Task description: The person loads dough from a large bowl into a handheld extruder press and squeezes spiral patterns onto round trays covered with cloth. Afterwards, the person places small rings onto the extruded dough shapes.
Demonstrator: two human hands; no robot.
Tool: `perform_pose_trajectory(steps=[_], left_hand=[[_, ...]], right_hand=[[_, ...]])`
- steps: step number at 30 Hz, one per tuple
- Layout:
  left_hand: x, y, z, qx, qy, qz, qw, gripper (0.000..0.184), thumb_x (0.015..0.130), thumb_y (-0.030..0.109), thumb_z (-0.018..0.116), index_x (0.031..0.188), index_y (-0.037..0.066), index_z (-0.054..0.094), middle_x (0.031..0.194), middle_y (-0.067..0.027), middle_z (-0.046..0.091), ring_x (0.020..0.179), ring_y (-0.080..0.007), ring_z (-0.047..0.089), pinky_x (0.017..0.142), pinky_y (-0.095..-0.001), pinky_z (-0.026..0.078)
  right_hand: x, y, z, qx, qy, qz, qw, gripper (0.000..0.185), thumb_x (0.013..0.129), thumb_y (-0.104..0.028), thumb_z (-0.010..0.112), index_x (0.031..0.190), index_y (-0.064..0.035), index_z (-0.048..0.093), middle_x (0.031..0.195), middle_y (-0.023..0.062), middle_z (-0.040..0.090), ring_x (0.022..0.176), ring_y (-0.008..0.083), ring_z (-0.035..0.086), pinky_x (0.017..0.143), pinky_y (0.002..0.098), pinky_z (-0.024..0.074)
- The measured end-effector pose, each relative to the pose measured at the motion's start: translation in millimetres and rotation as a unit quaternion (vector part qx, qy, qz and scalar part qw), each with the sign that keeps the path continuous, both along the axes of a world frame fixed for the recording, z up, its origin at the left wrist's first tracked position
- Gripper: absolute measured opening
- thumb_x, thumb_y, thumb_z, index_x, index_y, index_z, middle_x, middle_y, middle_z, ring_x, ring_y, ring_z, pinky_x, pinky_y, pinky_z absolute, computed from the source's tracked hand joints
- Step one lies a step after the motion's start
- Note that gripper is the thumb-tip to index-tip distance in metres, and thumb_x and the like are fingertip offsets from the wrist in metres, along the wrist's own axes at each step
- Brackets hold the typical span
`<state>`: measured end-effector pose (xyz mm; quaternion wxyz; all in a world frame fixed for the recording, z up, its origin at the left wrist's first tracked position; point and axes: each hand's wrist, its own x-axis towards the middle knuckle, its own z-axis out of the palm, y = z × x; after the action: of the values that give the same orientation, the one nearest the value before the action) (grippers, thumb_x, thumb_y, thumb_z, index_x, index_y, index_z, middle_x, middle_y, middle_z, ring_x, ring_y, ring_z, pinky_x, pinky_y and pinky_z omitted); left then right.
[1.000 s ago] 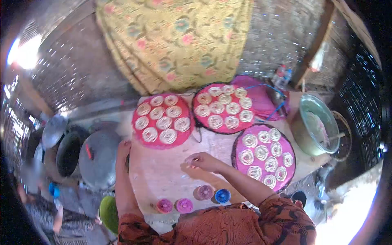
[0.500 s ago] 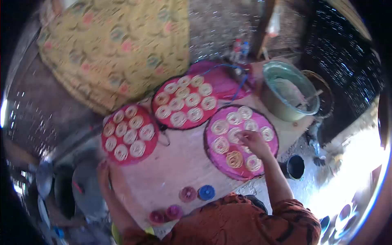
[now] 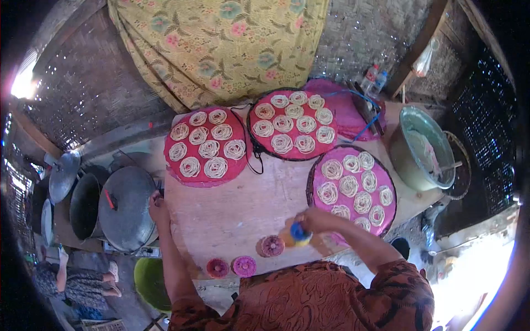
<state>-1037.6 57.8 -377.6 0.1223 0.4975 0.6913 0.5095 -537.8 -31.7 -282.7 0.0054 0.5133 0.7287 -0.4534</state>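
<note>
My right hand (image 3: 314, 220) is closed around a small blue plastic mould (image 3: 300, 231) above the table's front right part; a yellowish blur surrounds it. Just left of it sits a dusky pink flower-shaped mould (image 3: 273, 246). A magenta mould (image 3: 244, 266) and a dark red one (image 3: 217, 267) lie near the front edge. Beyond my right hand is a round pink tray (image 3: 321, 183) bearing several pale coiled noodle nests (image 3: 349, 186). My left hand (image 3: 158, 205) rests at the table's left edge, fingers curled; whatever they grip is hidden.
Two red round trays (image 3: 207, 180) (image 3: 287, 153) of noodle nests fill the back. At right stands a green bucket (image 3: 406, 160) with a handled tool. A large lidded pan (image 3: 127, 209) is at left. Another person's patterned clothing (image 3: 83, 284) shows low on the left.
My right hand has left the noodle nests on the right tray, moved toward the table's front and taken up the blue mould. My left hand stays by the left edge. The view has shifted.
</note>
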Motion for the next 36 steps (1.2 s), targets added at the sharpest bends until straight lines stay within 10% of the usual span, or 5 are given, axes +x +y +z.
perform_pose_trajectory(steps=[5, 9, 21, 28, 36], left_hand=[[-3.0, 1.8, -11.0, -0.011, -0.041, 0.023, 0.999, 0.025, 0.084, -0.001, 0.051, 0.109, -0.001, 0.056, 0.1, -0.0097, 0.061, 0.092, -0.0176, 0.058, 0.083, -0.0286, 0.045], [7.3, -3.8, 3.2, -0.016, -0.037, -0.002, 0.999, 0.025, 0.085, -0.001, 0.052, 0.109, -0.001, 0.055, 0.098, -0.0096, 0.061, 0.091, -0.0159, 0.058, 0.083, -0.0285, 0.045], [10.3, 4.9, -4.0, 0.008, -0.059, -0.018, 0.998, 0.028, 0.082, -0.003, 0.052, 0.11, -0.001, 0.055, 0.095, -0.0103, 0.062, 0.084, -0.016, 0.059, 0.076, -0.0277, 0.048], [11.2, 6.0, -12.3, 0.023, 0.055, 0.006, 0.998, 0.028, 0.081, 0.005, 0.055, 0.109, 0.0, 0.056, 0.092, -0.0125, 0.062, 0.08, -0.0188, 0.06, 0.072, -0.0303, 0.049], [26.8, 3.0, 24.3, -0.071, 0.028, 0.045, 0.996, 0.029, 0.086, 0.017, 0.054, 0.108, -0.002, 0.055, 0.092, -0.0099, 0.061, 0.085, -0.0176, 0.059, 0.075, -0.0297, 0.047]], right_hand=[[40.8, 133.6, 41.1, 0.282, -0.032, -0.178, 0.942, 0.011, 0.074, -0.008, 0.058, 0.083, -0.0045, 0.062, 0.077, 0.0169, 0.063, 0.073, 0.0278, 0.063, 0.062, 0.0384, 0.0481], [65.7, 217.0, -12.4, 0.324, -0.131, -0.105, 0.931, 0.02, 0.069, -0.008, 0.059, 0.088, -0.0059, 0.065, 0.083, 0.0198, 0.064, 0.08, 0.0367, 0.061, 0.069, 0.0454, 0.048], [62.6, 286.1, 6.3, 0.244, -0.116, -0.02, 0.963, 0.017, 0.067, -0.009, 0.06, 0.083, -0.0044, 0.063, 0.086, 0.0134, 0.065, 0.081, 0.0273, 0.063, 0.07, 0.0367, 0.0487], [1.6, 430.8, -9.1, 0.467, -0.113, -0.226, 0.848, 0.017, 0.07, -0.017, 0.067, 0.078, -0.003, 0.066, 0.078, 0.0182, 0.065, 0.072, 0.0267, 0.064, 0.064, 0.0377, 0.0491], [-17.6, 480.3, -45.9, 0.374, -0.181, -0.327, 0.849, 0.022, 0.069, -0.019, 0.067, 0.081, -0.0003, 0.067, 0.089, 0.0185, 0.067, 0.087, 0.0325, 0.065, 0.077, 0.0379, 0.0511]])
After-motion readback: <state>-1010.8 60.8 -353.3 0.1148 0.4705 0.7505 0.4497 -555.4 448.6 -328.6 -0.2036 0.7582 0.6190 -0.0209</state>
